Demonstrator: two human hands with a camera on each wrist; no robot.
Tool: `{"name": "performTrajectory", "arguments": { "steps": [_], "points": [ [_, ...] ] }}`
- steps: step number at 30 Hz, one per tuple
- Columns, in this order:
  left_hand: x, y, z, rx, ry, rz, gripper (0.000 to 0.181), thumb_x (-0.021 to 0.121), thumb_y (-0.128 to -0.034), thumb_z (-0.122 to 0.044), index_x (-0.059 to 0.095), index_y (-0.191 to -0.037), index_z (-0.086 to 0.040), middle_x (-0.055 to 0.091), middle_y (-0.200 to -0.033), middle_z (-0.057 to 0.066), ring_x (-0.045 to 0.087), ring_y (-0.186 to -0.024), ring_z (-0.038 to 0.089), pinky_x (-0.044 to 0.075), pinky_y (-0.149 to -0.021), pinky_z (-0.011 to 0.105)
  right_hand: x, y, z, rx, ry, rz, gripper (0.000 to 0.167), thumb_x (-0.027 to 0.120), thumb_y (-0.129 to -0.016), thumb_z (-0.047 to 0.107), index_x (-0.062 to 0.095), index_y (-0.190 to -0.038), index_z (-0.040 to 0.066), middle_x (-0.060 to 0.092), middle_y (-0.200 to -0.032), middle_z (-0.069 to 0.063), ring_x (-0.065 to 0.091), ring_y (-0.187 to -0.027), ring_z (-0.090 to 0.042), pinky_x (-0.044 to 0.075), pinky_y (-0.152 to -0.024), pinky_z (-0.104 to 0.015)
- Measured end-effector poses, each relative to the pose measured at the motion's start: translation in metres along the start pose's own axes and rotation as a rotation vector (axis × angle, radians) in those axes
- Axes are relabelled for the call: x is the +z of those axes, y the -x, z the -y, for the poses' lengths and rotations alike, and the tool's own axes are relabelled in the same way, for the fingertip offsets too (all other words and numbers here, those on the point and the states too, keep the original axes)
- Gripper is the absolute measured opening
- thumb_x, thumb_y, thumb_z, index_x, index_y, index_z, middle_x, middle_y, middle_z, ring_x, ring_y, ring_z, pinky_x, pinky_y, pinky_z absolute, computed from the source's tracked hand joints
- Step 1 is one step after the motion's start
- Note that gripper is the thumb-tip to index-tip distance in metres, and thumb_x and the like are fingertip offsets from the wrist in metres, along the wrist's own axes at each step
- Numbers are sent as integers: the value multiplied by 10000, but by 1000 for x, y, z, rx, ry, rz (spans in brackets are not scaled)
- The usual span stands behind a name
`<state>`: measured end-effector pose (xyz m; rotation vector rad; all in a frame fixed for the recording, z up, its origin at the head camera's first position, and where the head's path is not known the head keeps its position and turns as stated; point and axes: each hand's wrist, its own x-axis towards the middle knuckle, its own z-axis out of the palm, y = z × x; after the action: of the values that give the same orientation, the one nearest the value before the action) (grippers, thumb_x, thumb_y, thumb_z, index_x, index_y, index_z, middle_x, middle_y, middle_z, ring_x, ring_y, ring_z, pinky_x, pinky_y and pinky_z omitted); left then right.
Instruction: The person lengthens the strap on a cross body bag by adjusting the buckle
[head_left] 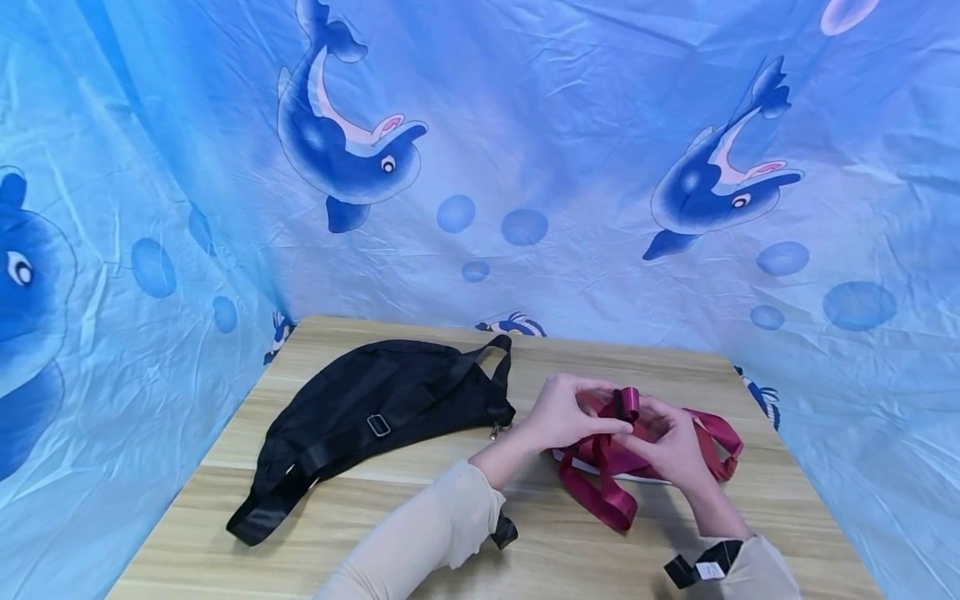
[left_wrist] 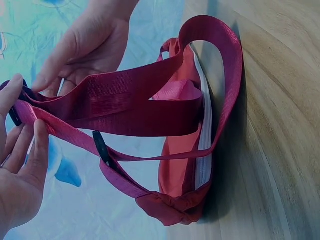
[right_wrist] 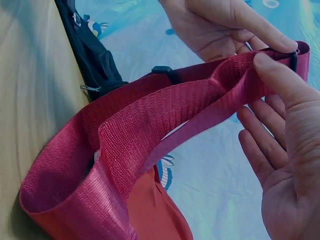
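A red waist bag (left_wrist: pixel 175 172) with a white zip edge rests on the table, its wine-red webbing strap (left_wrist: pixel 125 97) lifted in loops. My left hand (head_left: pixel 564 414) pinches the raised strap end between thumb and fingers, by a black slider buckle (right_wrist: pixel 293 61). Opposite it, my right hand (head_left: pixel 670 442) holds the same strap end, its thumb pressed on the webbing in the right wrist view. A second black slider (left_wrist: pixel 101 148) sits lower on the strap. In the head view the hands cover much of the bag.
A black waist bag (head_left: pixel 337 408) lies on the left of the wooden table (head_left: pixel 420 508), its strap with a metal slider (head_left: pixel 378 426) across it. Blue curtains (head_left: pixel 480 150) printed with dolphins hang behind and on both sides. Dark bands (head_left: pixel 723 557) circle the wrists.
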<state>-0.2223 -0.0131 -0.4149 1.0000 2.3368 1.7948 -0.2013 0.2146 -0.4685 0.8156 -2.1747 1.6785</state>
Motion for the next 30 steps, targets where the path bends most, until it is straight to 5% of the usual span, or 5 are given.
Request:
{"name": "performTrajectory", "arguments": {
  "steps": [11, 16, 21, 27, 30],
  "points": [
    [-3, -3, -2, 31, -16, -35, 409, 946, -819, -209, 812, -1196, -124, 838, -1028, 10, 732, -831, -18, 627, -730, 193, -6, 6, 0, -31, 87, 17, 423, 764, -825, -207, 694, -1214, -59, 763, -1160, 155, 720, -1078, 7, 579, -939, -142],
    [-3, -4, -2, 28, -36, -1, 453, 945, -816, -188, 801, -1238, -106, 838, -1057, 35, 718, -770, -26, 620, -695, 189, -14, -10, 18, -95, 6, 35, 456, 674, -877, -240, 619, -1324, -165, 756, -1250, 109, 715, -1142, -35, 600, -932, -178],
    [-4, -5, -7, 17, -97, -7, 483, 961, -792, -191, 803, -1241, -110, 841, -1052, 35, 698, -661, -52, 606, -642, 174, -21, -26, 34, -112, 8, 107, 439, 725, -829, -263, 679, -1252, -154, 758, -1251, 66, 736, -1137, -54, 623, -893, -201],
    [-4, -5, -5, 34, -175, 8, 474, 959, -803, -249, 809, -1238, -132, 842, -1067, -8, 719, -783, -56, 582, -728, 117, -25, -29, 44, -59, 66, 127, 378, 794, -801, -216, 738, -1151, -84, 734, -1215, -21, 740, -1104, -54, 613, -917, -191],
    [-4, -5, -1, 29, -156, 22, 472, 936, -835, -283, 799, -1266, -149, 837, -1108, -19, 738, -865, -34, 577, -761, 126, -27, -32, 46, -47, 4, 88, 340, 769, -809, -234, 723, -1122, -108, 744, -1207, 1, 727, -1131, -68, 590, -987, -193]
  ]
}}
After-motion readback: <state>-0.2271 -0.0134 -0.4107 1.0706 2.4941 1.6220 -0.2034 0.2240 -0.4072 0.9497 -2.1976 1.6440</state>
